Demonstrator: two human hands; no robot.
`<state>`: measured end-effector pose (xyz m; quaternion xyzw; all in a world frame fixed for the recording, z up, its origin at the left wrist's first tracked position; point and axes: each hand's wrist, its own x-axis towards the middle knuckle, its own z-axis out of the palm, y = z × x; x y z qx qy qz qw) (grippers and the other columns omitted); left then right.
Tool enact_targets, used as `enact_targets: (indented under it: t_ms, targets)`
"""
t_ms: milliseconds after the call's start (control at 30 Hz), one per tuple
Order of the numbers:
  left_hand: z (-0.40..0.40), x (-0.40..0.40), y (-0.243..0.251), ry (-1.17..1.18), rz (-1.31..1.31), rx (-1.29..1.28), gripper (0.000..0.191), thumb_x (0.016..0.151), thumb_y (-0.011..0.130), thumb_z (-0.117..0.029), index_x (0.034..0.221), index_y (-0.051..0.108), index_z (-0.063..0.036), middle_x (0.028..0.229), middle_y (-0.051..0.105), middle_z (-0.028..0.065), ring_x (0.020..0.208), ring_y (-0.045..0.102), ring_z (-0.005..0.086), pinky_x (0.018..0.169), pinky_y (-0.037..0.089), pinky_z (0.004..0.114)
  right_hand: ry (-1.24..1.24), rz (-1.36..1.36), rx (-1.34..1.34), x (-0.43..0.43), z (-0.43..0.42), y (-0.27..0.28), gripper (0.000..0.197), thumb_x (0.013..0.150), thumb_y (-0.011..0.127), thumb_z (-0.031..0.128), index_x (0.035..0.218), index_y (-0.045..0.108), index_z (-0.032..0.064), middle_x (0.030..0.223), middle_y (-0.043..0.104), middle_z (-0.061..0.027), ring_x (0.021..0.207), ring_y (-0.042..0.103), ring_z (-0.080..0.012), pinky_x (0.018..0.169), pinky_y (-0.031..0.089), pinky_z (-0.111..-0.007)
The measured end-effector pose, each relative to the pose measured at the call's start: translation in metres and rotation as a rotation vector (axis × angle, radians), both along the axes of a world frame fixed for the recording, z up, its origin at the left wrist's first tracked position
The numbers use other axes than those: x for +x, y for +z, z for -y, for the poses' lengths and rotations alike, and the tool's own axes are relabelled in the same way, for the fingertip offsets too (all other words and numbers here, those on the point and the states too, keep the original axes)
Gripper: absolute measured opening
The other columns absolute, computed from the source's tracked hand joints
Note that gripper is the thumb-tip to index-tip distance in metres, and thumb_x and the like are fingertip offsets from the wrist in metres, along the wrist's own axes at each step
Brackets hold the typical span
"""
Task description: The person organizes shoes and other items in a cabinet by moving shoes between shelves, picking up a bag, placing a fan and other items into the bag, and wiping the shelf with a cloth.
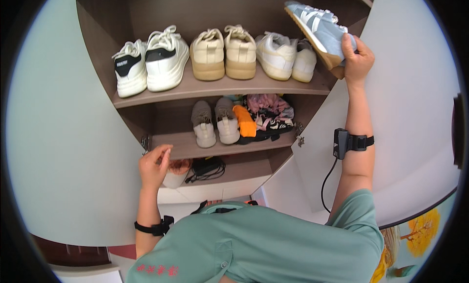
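Observation:
My right hand (359, 61) grips the heel of a light blue sneaker (322, 32) with white stripes and a tan sole, tilted at the right end of the upper shelf (220, 89). Beside it stand white sneakers (274, 55), then beige sneakers (240, 57) with tan soles, then white sneakers with black heel patches (166, 63) at the left. All show their heels. My left hand (154, 165) is raised before the left edge of the lower shelves, fingers bent and apart, with nothing seen in it.
The middle shelf (176, 153) bears grey shoes (227, 125), an orange cloth item (245, 121) and patterned fabric (273, 110). Below lie a black cable (210, 173) and a pale shoe or cap (175, 178). Cabinet doors (66, 136) with metal hinges (300, 134) flank both sides.

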<state>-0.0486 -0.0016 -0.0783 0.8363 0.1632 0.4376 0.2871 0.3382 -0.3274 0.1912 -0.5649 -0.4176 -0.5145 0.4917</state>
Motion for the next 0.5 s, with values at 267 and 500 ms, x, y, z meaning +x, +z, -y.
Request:
enact_targets:
  t_ms: [267, 500]
  targets:
    - [0.0, 0.011, -0.009, -0.005, -0.003, 0.063, 0.01, 0.09, 0.071, -0.008, 0.099, 0.076, -0.0089, 0.072, 0.068, 0.0059, 0.059, 0.063, 0.0167, 0.055, 0.05, 0.028, 0.16, -0.001, 0.105, -0.029, 0.017, -0.014, 0.026, 0.094, 0.074, 0.02, 0.088, 0.074, -0.0053, 0.071, 0.057, 0.0046, 0.066, 0.047, -0.005, 0.058, 0.037, -0.023]
    - [-0.008, 0.011, -0.019, 0.011, -0.01, 0.063, 0.01, 0.091, 0.072, -0.01, 0.099, 0.076, -0.0106, 0.071, 0.068, 0.0063, 0.058, 0.062, 0.0169, 0.054, 0.05, 0.029, 0.897, -0.696, 0.293, -0.027, 0.074, -0.022, 0.044, 0.099, 0.056, 0.042, 0.111, 0.065, 0.0, 0.108, 0.069, -0.0179, 0.098, 0.068, -0.0271, 0.09, 0.056, -0.042]
